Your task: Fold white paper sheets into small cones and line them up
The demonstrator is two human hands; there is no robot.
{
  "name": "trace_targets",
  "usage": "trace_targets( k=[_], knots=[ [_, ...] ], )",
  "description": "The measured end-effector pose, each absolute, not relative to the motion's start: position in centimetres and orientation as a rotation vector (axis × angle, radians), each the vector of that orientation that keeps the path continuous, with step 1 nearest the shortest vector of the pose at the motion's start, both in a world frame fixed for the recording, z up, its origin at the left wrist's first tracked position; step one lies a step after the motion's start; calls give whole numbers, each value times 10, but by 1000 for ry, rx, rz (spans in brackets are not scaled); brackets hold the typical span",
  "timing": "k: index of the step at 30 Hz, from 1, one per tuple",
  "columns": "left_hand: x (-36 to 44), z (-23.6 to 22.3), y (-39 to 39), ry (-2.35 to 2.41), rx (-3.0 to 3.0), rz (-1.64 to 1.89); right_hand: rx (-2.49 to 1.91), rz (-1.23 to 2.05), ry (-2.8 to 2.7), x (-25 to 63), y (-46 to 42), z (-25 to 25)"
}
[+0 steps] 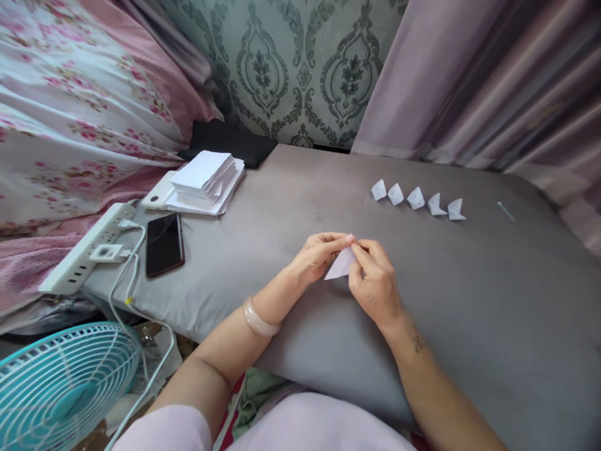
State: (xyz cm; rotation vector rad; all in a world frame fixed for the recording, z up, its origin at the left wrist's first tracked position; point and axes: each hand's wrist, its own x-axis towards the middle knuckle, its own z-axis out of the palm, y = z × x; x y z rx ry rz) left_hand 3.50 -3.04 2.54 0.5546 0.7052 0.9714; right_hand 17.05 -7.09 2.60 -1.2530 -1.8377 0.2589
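Note:
A small piece of folded white paper (339, 265) is held between my two hands, above the front part of the grey-covered table. My left hand (320, 255) pinches its upper edge, thumb on top. From the other side, my right hand (374, 275) grips the same paper with thumb and curled fingers, hiding its right part. A pointed corner sticks out below, toward the left. Farther back on the right, several small folded paper shapes (416, 198) stand in a slanting row, apart from my hands.
At the back left, a stack of white paper (206, 178) lies beside a black cloth (230, 141). A phone (164, 245) and a white power strip (91, 247) with cables sit on the left. Below stands a turquoise fan (70, 388). A thin pale stick (506, 212) lies far right.

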Motion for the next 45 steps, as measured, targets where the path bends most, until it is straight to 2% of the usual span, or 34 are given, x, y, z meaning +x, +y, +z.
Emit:
trace_targets(
  k=[4,7,19,28,33,40,45],
  knots=[
    [35,26,-31,747,583,1014,-1268,968,-1271,174,-67,31],
    [38,27,-35,787,636,1079,-1263,1233,-942,174,-64,32],
    [49,23,-41,934,840,1162,-1398,1035,-1141,172,-63,27],
    [50,20,-39,1021,879,1202,-1370,1157,-1106,171,-61,23],
    [51,17,-38,1071,847,1215,-1406,1098,-1140,169,-57,18],
    [39,22,-32,844,778,1044,-1247,1372,-763,180,-44,14],
    [40,25,-36,730,716,922,-1109,1547,-698,190,-43,21]
  ],
)
